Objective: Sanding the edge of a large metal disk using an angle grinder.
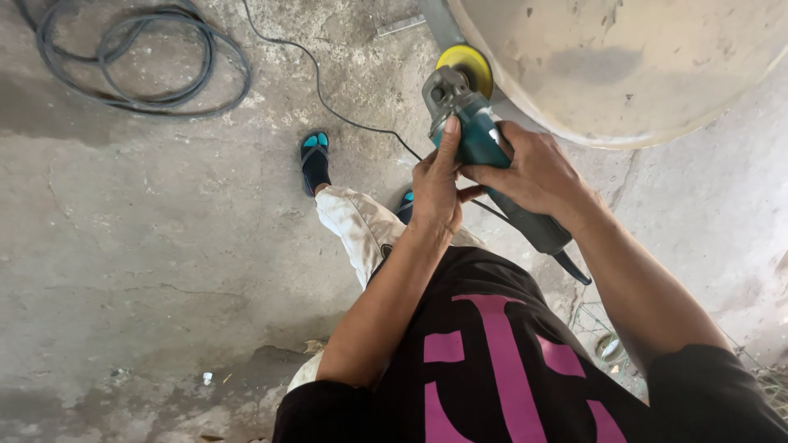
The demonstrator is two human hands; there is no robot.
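A teal and grey angle grinder [484, 143] with a yellow disc [466, 66] points away from me, its disc next to the edge of a large pale round metal vessel [632, 66]. My right hand [533, 168] wraps around the grinder's body. On the grinder's left side rests my left hand [437, 184], with the index finger stretched up toward the grey gear head [447, 90]. The grinder's dark rear handle [542, 234] sticks out toward my body.
I stand on a rough concrete floor [164, 246]. A coil of dark cable [123, 57] lies at the top left, and a thin black cord [328, 98] runs toward the grinder. My foot in a blue sandal [314, 160] is below the tool. Wire mesh [599, 336] lies at right.
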